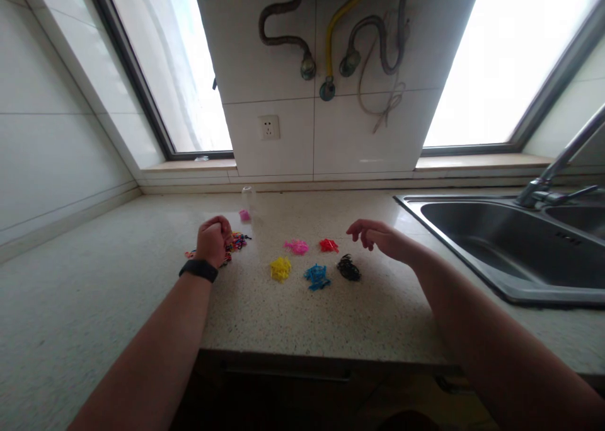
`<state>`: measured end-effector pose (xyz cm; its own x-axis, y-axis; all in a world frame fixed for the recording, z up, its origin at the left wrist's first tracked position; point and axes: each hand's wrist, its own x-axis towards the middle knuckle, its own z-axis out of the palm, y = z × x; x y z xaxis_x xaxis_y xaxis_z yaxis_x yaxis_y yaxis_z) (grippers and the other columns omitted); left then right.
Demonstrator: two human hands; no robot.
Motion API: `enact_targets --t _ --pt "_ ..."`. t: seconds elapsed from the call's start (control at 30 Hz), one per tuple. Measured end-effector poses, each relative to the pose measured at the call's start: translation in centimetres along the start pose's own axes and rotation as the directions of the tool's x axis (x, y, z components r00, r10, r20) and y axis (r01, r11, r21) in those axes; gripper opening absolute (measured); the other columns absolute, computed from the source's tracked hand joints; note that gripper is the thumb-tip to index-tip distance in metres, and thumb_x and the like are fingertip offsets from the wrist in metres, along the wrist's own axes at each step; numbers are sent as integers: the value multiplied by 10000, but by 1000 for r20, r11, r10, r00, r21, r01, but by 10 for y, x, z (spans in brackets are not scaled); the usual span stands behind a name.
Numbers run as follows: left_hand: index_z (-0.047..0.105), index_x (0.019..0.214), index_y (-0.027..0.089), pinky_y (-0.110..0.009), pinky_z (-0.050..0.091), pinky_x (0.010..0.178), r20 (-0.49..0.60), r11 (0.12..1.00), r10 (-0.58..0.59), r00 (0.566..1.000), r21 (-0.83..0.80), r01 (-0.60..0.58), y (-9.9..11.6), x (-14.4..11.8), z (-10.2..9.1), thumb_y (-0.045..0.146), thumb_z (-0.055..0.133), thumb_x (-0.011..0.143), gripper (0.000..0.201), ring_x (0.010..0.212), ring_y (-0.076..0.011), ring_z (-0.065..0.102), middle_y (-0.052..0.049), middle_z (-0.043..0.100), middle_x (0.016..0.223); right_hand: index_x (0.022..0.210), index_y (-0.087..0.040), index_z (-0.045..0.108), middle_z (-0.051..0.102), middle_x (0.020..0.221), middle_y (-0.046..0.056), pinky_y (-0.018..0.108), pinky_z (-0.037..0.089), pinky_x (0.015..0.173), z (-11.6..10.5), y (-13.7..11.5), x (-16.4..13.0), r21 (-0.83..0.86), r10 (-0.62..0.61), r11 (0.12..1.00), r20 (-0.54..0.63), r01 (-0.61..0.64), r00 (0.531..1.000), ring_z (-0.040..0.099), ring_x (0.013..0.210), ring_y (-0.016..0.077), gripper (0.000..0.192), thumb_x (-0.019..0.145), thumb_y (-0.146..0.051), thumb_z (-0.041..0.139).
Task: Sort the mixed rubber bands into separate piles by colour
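Left hand (213, 239) is curled into a loose fist resting on the mixed-colour pile (235, 242), left of the yellow pile (280, 268); whether it pinches any piece, I cannot tell. Right hand (378, 237) hovers empty, fingers half-open and drooping, just right of the red pile (328, 245) and above the black pile (348, 268). Judgement: pick one piece at a time with fingertips, lifting clear so neighbouring pink (296, 247) and blue (316, 276) heaps beside the yellow pile stay unscattered.

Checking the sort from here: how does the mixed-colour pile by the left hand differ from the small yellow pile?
The mixed-colour pile of small bands holds several colours; the small yellow pile holds one. The left hand is at the mixed pile; the yellow lies alone. Both rest on the speckled countertop.
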<state>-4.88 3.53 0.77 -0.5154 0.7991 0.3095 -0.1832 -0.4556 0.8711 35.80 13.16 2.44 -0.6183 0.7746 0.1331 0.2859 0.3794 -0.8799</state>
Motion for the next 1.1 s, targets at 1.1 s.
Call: enact_targets --t 1.1 --pt "457 526 187 -182 255 357 1 997 30 1000 71 -30 -5 6 -6 117 463 529 70 361 -66 292 56 354 448 1098 -184 618 605 872 55 266 419 535 1 10 4 -22 7 1000 10 -6 1000 488 617 138 513 634 -170 399"
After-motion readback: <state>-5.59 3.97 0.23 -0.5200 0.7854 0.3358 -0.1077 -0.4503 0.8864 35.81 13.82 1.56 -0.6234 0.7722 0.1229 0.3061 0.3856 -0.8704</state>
